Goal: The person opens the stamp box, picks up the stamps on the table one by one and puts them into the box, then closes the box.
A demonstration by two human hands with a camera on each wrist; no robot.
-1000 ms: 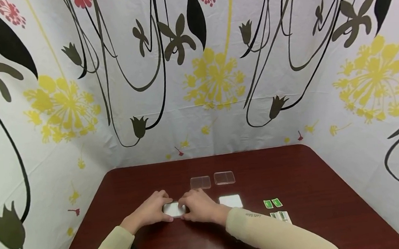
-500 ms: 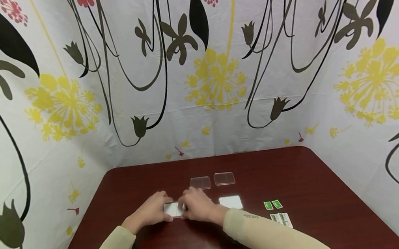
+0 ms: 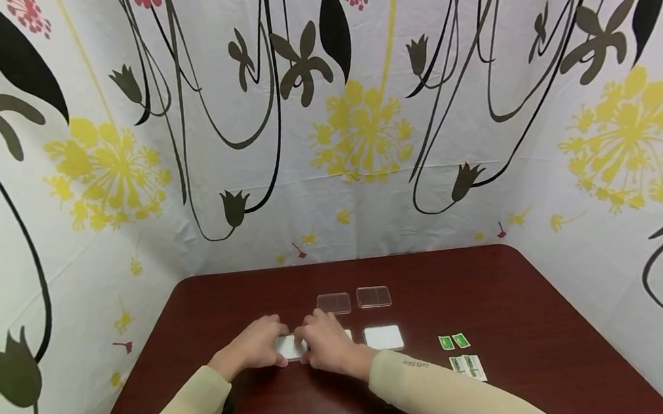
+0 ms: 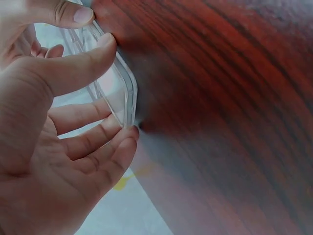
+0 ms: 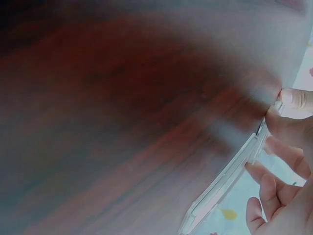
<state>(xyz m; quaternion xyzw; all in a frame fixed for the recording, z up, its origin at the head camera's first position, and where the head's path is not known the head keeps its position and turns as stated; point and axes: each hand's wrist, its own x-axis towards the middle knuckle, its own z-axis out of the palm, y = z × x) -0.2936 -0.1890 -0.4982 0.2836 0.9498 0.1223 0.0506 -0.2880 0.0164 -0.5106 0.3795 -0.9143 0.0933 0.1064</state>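
Pinching narrowly at each end, the left hand (image 3: 253, 345) and the right hand (image 3: 328, 343) are both holding a flat case (image 3: 290, 347), pale on top, low over the near-middle part of the table (image 3: 290, 408); whether it is touching the wood is hard to tell. From the left wrist, the case is showing a clear rim, with the left thumb (image 4: 80, 71) pressing its near edge and the fingers (image 4: 105, 159) supporting the far side and the corner. The right thumb is sitting near the left one along that same edge, and the right fingers are bending behind the case, partly cut off in the right wrist view.

Just beyond the right hand, a second case (image 3: 349, 333) is lying mostly hidden, only a white corner peeking out. A third case (image 3: 383, 338), white and flat, is lying just to its right. Farther back, two clear covers, one on the left (image 3: 333, 303) and one on the right (image 3: 373, 297), are lying side by side. Off to the right, two small green cards (image 3: 446, 342) are resting next to each other, and two white-and-green slips (image 3: 474, 367) are lying just in front of them. Pale yellow sleeves (image 3: 460, 390) are covering both forearms, with small lettering showing on the right one. Behind the table, a white flowered cloth (image 3: 287, 237) is hanging.
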